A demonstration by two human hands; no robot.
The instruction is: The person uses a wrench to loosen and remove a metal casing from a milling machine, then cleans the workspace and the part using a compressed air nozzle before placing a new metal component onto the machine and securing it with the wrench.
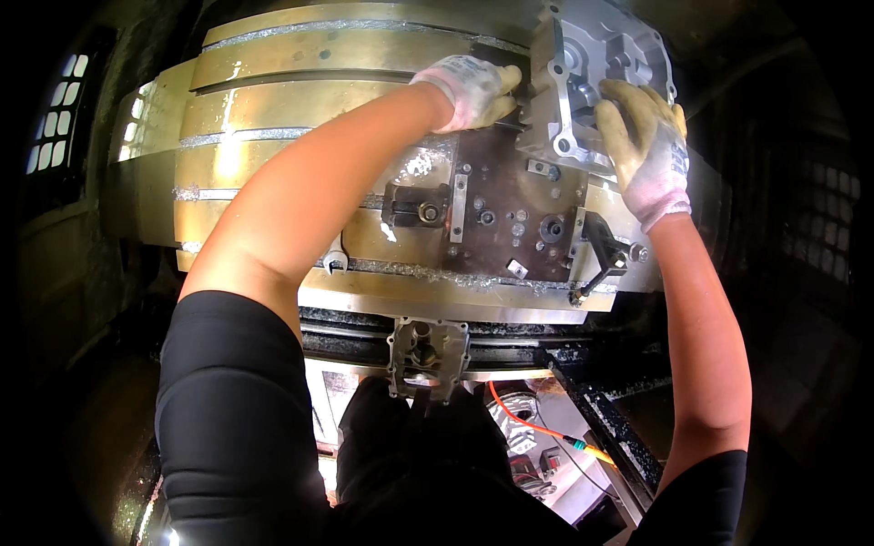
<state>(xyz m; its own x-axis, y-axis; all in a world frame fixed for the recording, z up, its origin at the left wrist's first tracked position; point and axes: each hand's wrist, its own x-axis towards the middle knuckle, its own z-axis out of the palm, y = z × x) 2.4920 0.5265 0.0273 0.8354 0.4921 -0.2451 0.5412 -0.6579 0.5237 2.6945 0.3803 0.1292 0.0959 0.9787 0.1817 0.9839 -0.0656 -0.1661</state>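
Note:
A grey cast metal housing (575, 96) stands tilted up at the far right of the machine table, its ribbed, hollow side showing. My right hand (645, 150), in a soiled light glove, grips its near right edge with the fingers over the rim. Just left of the housing is my left hand (472, 89), also gloved, its thumb and fingers apart and nothing visible between them. Below both hands lies a dark fixture plate (492, 182) with holes, bushings and small pads. A black clamp (421, 207) sits at its left side, and another black clamp (604, 250) at its right.
The slotted metal table (273, 109) carries metal chips in its grooves. An open-end wrench (336, 256) lies near its front edge. A second cast housing (428, 355) rests in front of the table, near my body. An orange hose (510, 409) runs below at the right.

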